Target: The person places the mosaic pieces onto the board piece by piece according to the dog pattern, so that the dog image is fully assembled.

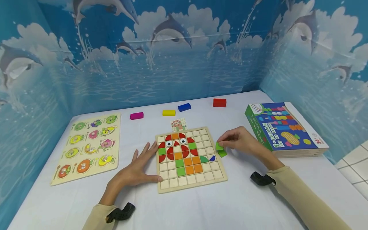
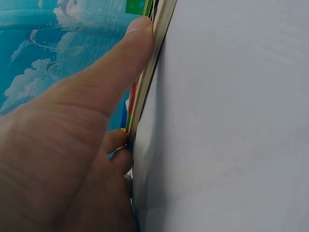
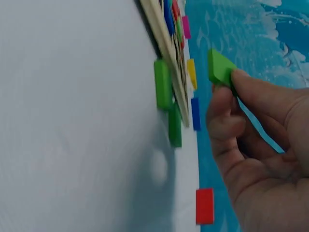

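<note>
A wooden grid board (image 1: 188,182) lies on the table, with red, orange, green and white tiles forming a face with two eyes (image 1: 183,141). My left hand (image 1: 136,169) touches the board's left side with fingers spread, and in the left wrist view the thumb (image 2: 133,41) lies against its edge. Off the right edge, my right hand (image 1: 240,140) pinches a green tile (image 3: 219,67) between thumb and fingertips, above the table. Below it, two more green tiles (image 3: 163,84) lie beside the board. A green curved piece (image 1: 204,159) and a blue one (image 1: 212,158) sit in the grid.
Behind the board lies a small pattern card (image 1: 179,124). Magenta (image 1: 136,116), yellow (image 1: 168,112), blue (image 1: 184,107) and red (image 1: 219,102) blocks stand along the back. A fruit puzzle board (image 1: 86,148) is at left, a boxed toy (image 1: 284,127) at right.
</note>
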Action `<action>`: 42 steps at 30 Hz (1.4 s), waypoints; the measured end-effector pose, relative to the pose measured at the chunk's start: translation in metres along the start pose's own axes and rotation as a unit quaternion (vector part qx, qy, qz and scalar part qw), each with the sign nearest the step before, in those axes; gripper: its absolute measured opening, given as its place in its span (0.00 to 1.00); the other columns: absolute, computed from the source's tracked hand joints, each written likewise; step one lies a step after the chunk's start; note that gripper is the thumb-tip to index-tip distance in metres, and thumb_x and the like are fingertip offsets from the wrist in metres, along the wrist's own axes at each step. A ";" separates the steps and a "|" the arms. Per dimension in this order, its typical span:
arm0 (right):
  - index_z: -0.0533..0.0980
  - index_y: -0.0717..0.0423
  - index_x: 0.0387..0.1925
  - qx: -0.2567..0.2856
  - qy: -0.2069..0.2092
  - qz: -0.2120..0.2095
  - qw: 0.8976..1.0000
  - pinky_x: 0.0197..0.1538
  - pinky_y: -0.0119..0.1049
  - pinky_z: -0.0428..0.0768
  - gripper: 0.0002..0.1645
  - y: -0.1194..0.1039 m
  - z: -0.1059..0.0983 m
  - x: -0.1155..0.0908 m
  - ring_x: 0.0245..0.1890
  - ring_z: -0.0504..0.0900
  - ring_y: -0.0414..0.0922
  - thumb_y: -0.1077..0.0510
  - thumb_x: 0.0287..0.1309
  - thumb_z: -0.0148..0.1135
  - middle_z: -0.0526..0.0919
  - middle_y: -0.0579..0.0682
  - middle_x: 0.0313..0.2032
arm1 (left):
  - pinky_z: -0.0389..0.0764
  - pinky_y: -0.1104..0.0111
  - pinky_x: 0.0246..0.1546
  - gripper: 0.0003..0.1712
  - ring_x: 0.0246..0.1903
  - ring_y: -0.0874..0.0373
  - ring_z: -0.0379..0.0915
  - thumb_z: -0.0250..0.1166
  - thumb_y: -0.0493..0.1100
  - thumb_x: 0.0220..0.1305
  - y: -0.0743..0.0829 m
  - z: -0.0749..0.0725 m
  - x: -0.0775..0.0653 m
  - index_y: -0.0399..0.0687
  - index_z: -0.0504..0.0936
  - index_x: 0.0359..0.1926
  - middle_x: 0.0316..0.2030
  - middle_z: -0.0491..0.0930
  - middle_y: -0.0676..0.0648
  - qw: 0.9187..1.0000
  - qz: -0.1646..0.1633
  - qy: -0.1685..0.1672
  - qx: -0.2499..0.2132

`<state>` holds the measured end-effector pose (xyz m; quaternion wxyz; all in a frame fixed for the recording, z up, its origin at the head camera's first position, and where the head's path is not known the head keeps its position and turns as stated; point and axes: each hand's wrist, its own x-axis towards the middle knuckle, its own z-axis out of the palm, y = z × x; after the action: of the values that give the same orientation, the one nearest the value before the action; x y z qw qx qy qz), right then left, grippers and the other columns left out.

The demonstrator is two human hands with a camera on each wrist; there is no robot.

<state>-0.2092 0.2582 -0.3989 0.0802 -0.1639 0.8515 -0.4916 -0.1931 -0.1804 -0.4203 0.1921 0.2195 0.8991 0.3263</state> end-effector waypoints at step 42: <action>0.93 0.49 0.35 -0.077 -0.076 -0.096 0.989 0.37 0.29 0.84 0.08 -0.030 0.049 -0.004 0.34 0.80 0.40 0.66 0.59 0.80 0.86 0.40 0.36 | 0.21 0.41 0.82 0.74 0.87 0.46 0.25 0.86 0.60 0.51 -0.002 0.000 0.000 0.54 0.49 0.88 0.88 0.43 0.50 1.000 0.007 0.002 -0.005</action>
<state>-0.1852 0.2055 -0.3975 0.0837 -0.2876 0.8588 -0.4158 -0.1936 -0.1817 -0.4221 0.1891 0.2238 0.8966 0.3320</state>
